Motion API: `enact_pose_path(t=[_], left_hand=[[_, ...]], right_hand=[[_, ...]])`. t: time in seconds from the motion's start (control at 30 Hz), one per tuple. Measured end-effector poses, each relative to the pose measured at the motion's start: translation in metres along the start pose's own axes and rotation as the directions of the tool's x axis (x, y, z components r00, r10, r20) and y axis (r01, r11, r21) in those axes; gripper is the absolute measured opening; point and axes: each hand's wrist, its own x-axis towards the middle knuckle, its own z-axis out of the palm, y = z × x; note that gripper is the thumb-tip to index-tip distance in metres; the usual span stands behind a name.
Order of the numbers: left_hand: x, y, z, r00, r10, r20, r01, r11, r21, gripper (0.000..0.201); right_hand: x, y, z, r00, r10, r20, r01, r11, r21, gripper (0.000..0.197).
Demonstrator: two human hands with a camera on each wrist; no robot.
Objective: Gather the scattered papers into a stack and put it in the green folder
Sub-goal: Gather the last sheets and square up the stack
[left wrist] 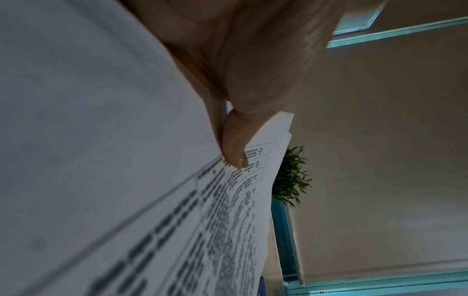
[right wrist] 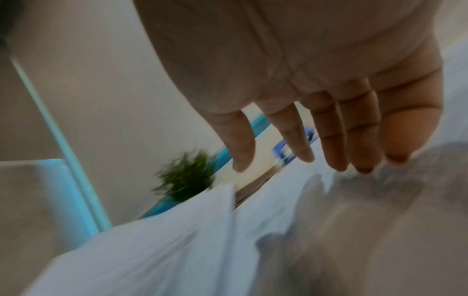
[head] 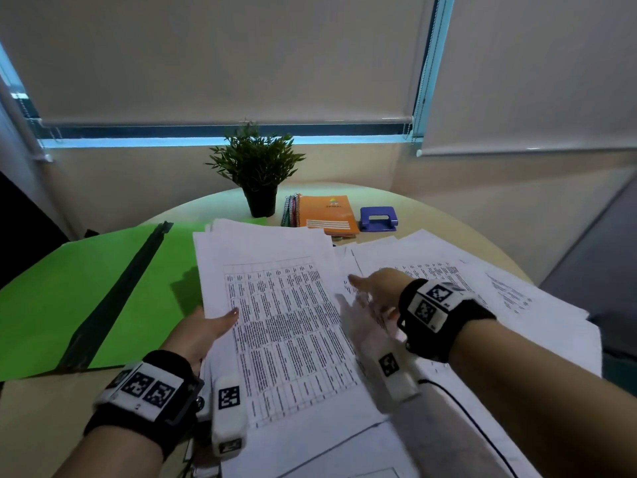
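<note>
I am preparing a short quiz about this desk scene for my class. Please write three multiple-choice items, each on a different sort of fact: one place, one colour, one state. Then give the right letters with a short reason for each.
1. Where does the hole punch stand?
A. right of the orange notebook
B. on the green folder
C. left of the potted plant

2. What colour is the hole punch?
A. red
B. blue
C. black

3. What is the left hand doing?
A. lying flat on the table
B. gripping a pen
C. pinching the stack of printed papers

Answers:
1 A: in the head view it stands just right of the notebook.
2 B: its body is plainly blue.
3 C: the left wrist view shows the thumb pressed on the top sheet. The right hand is open, fingers straight over the loose sheets.
</note>
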Motion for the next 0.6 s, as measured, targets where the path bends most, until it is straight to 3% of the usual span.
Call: enact_pose_path(t=[0.17, 0.23, 0.33, 0.47, 0.6], left_hand=[[0.000, 0.000, -0.002, 0.999, 0.032, -0.003, -0.032, 0.999, 0.041, 0.067], [0.002, -0.001, -0.003, 0.999, 0.036, 0.012, -0.036, 0.999, 0.037, 0.071], [0.003, -0.001, -0.002, 0.999, 0.032, 0.020, -0.032, 0.999, 0.014, 0.058], [0.001, -0.002, -0.002, 0.999, 0.029, 0.018, -0.029, 0.999, 0.030, 0.064], [0.001, -0.001, -0.004, 1.000, 0.027, -0.007, -0.027, 0.998, 0.054, 0.064]], right_hand=[[0.000, 0.064, -0.075, 0.950, 0.230, -0.212, -0.281, 0.925, -0.255, 0.055], [0.009, 0.091, -0.087, 0.929, 0.317, -0.189, -0.363, 0.877, -0.314, 0.066], [0.026, 0.115, -0.084, 0.926, 0.355, -0.130, -0.378, 0.881, -0.286, 0.069], [0.035, 0.122, -0.077, 0.931, 0.326, -0.166, -0.363, 0.879, -0.309, 0.060], [0.034, 0.116, -0.077, 0.918, 0.363, -0.160, -0.393, 0.889, -0.236, 0.075]])
